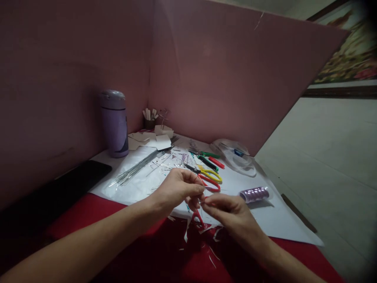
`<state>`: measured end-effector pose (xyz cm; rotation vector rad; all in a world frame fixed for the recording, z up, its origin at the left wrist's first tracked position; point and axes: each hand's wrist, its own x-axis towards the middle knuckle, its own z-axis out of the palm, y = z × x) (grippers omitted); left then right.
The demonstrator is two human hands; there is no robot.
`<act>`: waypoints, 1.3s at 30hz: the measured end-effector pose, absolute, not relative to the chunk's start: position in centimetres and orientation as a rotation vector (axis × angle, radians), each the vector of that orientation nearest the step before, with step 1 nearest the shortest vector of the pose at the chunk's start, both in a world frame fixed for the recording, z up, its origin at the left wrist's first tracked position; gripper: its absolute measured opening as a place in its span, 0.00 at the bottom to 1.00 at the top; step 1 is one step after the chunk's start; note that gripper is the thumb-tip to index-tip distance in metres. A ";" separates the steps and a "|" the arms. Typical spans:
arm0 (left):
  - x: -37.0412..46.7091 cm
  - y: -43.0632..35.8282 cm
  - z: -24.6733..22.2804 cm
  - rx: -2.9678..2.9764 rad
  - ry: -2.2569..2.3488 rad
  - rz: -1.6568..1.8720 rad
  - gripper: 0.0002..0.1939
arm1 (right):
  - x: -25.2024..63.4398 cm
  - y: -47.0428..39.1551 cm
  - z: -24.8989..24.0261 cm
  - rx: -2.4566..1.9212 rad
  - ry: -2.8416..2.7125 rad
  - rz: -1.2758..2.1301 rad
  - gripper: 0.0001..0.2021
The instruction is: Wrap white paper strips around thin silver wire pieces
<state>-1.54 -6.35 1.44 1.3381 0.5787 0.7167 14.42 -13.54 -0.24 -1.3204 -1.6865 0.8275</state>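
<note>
My left hand is closed in a pinch above the front of the white sheet. Its fingertips meet those of my right hand, which also pinches. Something small and thin seems to be between them, too fine to name. Just beyond the fingers lie yellow-handled pliers and a red-handled tool, partly hidden by my left hand. Below the fingertips a red handle loop shows at the sheet's edge. A spool of shiny purple thread rests on its side to the right of my right hand.
A bundle of thin metal wires lies left on the white sheet. Behind are green-handled pliers, a plastic bag, paper pieces and a purple bottle. Paper scraps litter the red cloth. Pink panels enclose the back.
</note>
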 end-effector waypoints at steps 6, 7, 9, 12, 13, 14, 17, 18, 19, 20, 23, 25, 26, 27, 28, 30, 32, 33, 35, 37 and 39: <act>-1.3 -6.7 1.7 1.390 0.606 0.618 0.00 | 15.2 -13.3 3.2 -1.309 -1.790 0.483 0.06; -1.4 -6.7 1.7 1.382 0.566 0.594 0.01 | 15.7 -12.6 3.4 -1.322 -1.735 0.519 0.06; -1.5 -6.6 1.6 1.362 0.489 0.581 0.02 | 16.5 -11.4 3.0 -1.331 -1.633 0.683 0.07; -1.6 -6.4 1.4 1.334 0.457 0.641 0.03 | 16.2 -11.2 0.9 -1.303 -1.560 0.911 0.08; -1.6 -6.3 1.3 1.327 0.476 0.664 0.03 | 15.8 -11.7 0.2 -1.290 -1.572 0.933 0.08; -1.5 -6.3 1.3 1.322 0.507 0.683 0.03 | 15.3 -12.4 -0.3 -1.279 -1.608 0.923 0.07; -1.3 -6.5 1.5 1.359 0.622 0.704 0.01 | 14.1 -14.3 0.1 -1.262 -1.821 0.738 0.07; -1.3 -6.6 1.5 1.382 0.644 0.694 0.01 | 14.0 -14.6 0.7 -1.267 -1.886 0.648 0.07; -1.2 -6.7 1.5 1.403 0.654 0.678 0.01 | 14.1 -14.6 1.5 -1.277 -1.923 0.558 0.07; -1.2 -6.7 1.5 1.416 0.651 0.655 0.01 | 14.3 -14.3 2.2 -1.293 -1.924 0.483 0.06; -1.3 -6.7 1.4 1.400 0.564 0.598 0.02 | 15.7 -12.4 3.2 -1.351 -1.785 0.467 0.07; -1.4 -6.5 1.3 1.376 0.493 0.598 0.03 | 16.3 -11.3 2.5 -1.352 -1.690 0.614 0.08; -1.4 -6.4 1.2 1.360 0.476 0.617 0.03 | 16.4 -11.1 1.9 -1.339 -1.665 0.703 0.09; -1.5 -6.3 1.1 1.351 0.475 0.642 0.04 | 16.3 -11.1 1.1 -1.322 -1.649 0.779 0.09; -1.5 -6.3 1.1 1.346 0.486 0.663 0.04 | 16.1 -11.4 0.4 -1.304 -1.642 0.833 0.09; -1.4 -6.2 1.0 1.349 0.538 0.713 0.03 | 15.3 -12.5 -0.6 -1.284 -1.674 0.853 0.08; -1.2 -6.1 0.9 1.385 0.614 0.753 0.02 | 14.5 -13.7 -0.6 -1.297 -1.795 0.750 0.08; -1.0 -6.1 0.9 1.418 0.651 0.769 0.01 | 14.3 -14.1 -0.1 -1.312 -1.871 0.657 0.08; -0.7 -6.2 0.7 1.499 0.689 0.770 0.01 | 14.5 -14.1 1.3 -1.352 -1.973 0.453 0.08; -0.5 -6.1 0.6 1.541 0.648 0.726 0.01 | 15.3 -13.0 2.9 -1.380 -1.957 0.356 0.07; -0.5 -5.9 0.8 1.524 0.560 0.669 0.02 | 16.3 -11.2 4.0 -1.369 -1.867 0.462 0.06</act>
